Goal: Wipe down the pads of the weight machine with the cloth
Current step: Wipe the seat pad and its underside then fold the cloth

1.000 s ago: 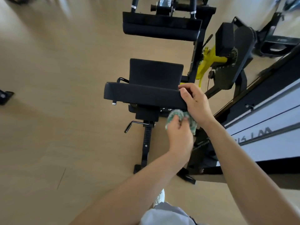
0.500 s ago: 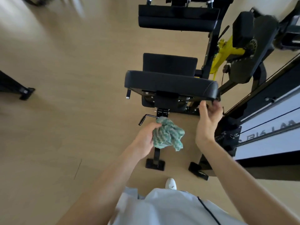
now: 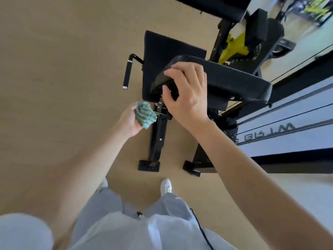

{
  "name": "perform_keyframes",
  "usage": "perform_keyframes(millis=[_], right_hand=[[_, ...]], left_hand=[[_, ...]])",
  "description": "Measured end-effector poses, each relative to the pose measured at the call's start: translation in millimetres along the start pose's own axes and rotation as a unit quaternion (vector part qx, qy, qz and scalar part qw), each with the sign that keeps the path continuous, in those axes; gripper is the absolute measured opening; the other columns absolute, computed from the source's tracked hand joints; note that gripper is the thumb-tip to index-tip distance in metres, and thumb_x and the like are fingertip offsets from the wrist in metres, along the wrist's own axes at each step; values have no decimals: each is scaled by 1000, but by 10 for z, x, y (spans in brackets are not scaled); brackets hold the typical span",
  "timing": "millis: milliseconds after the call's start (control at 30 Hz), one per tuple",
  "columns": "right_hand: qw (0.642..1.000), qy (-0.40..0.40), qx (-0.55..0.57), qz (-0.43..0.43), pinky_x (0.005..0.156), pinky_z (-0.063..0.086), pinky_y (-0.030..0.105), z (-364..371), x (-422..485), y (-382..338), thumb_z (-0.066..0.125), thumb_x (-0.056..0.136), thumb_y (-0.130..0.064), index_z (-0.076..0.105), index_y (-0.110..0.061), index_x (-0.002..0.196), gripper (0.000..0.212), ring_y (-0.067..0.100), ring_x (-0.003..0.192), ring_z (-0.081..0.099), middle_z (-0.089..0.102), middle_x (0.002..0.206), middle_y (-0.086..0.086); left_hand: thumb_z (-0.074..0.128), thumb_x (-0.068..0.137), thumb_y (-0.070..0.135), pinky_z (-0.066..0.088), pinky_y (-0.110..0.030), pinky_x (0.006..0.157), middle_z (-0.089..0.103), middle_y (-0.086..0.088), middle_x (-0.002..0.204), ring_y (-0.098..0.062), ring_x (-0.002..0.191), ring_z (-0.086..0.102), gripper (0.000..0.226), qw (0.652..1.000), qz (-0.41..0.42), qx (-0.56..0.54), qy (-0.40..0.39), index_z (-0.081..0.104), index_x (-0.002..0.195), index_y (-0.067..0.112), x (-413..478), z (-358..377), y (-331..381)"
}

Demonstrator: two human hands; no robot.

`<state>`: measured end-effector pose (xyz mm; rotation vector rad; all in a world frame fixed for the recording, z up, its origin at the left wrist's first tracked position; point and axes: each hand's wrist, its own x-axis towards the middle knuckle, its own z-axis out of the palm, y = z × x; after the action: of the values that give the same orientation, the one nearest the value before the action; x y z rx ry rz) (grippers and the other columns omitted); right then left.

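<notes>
The left hand (image 3: pixel 128 121) clenches the bunched green cloth (image 3: pixel 145 114) low and to the left, just below the near-left end of the long black pad (image 3: pixel 234 76), not touching it. The pad's long axis runs from that end away to the right. The right hand (image 3: pixel 187 92) is nearer, its fingers (image 3: pixel 177 72) curled over the pad's left end, so the cloth likely must rise and travel rightward along it.

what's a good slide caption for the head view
Right hand grips the black pad; left hand holds the green cloth.
</notes>
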<state>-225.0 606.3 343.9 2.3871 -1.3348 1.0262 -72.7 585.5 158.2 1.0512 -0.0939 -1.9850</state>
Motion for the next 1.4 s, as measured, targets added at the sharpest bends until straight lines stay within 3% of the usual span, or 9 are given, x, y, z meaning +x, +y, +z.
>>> perform_keyframes(millis=[167, 267, 500, 567, 667, 900, 1067, 1300, 1400], right_hand=[[942, -196, -261, 75, 111, 38, 48, 84, 469, 99, 64, 85, -51, 55, -20, 135, 59, 34, 131, 50, 56, 141, 9], [912, -290, -238, 164, 96, 46, 44, -8, 740, 201, 59, 79, -74, 59, -22, 127, 71, 34, 119, 60, 66, 125, 6], [933, -186, -261, 163, 72, 32, 29, 139, 655, 238, 50, 89, -64, 68, -25, 105, 46, 23, 91, 63, 68, 93, -7], [933, -180, -261, 169, 69, 31, 29, 144, 641, 267, 48, 91, -63, 67, -25, 102, 43, 18, 79, 52, 57, 83, -11], [937, -175, -254, 162, 57, 27, 28, 165, 610, 295, 46, 94, -60, 66, -27, 98, 39, 15, 72, 47, 54, 77, -12], [940, -284, -125, 144, 75, 43, 29, -65, 738, 557, 43, 99, -56, 70, -33, 104, 36, 7, 81, 58, 64, 80, -16], [941, -292, -71, 156, 69, 38, 22, -122, 759, 687, 43, 99, -57, 68, -41, 94, 30, -1, 69, 53, 56, 60, -26], [939, -291, -87, 161, 79, 35, 28, -132, 724, 624, 39, 101, -58, 67, -44, 113, 33, 6, 88, 50, 52, 72, -27], [943, -278, -78, 163, 81, 40, 30, -135, 707, 617, 39, 99, -60, 67, -46, 114, 34, 6, 91, 54, 58, 81, -23]], left_hand=[[40, 90, 17, 6, -33, 67, 11, 1, 88, -16, 79, 9, 30, 996, -39, 11, -81, 11, 87, 24, 405, -172, 124], [38, 87, 15, 7, -28, 61, 16, 7, 68, -11, 67, 9, 33, 989, -77, -60, -111, 11, 71, 25, 750, -268, 58], [33, 90, 18, 32, -27, 52, 33, 0, 64, -16, 61, 32, 25, 985, -61, -157, -36, 31, 65, 19, 1524, 246, -115], [41, 96, 26, 54, -34, 75, 61, -10, 83, -26, 84, 59, 29, 982, -36, -187, 9, 56, 79, 8, 1664, 375, -35], [36, 105, 49, 44, -52, 113, 60, -20, 134, -38, 129, 56, 53, 975, -11, -209, 73, 58, 129, 7, 1636, 563, 49], [22, 110, 47, 43, -47, 108, 45, -8, 156, -33, 145, 42, 56, 960, 23, -279, 5, 35, 156, 19, 1447, 954, 44], [23, 110, 46, 42, -48, 113, 63, -12, 123, -34, 115, 59, 52, 956, 14, -290, 46, 60, 132, 17, 1295, 983, 19], [42, 104, 2, 59, -37, 66, 55, -8, 72, -21, 54, 55, 32, 962, 16, -244, 120, 55, 76, 6, 706, 1284, -81], [46, 105, 5, 65, -37, 65, 62, -13, 80, -25, 61, 62, 25, 968, 14, -234, 87, 57, 83, 5, 241, 1508, -124]])
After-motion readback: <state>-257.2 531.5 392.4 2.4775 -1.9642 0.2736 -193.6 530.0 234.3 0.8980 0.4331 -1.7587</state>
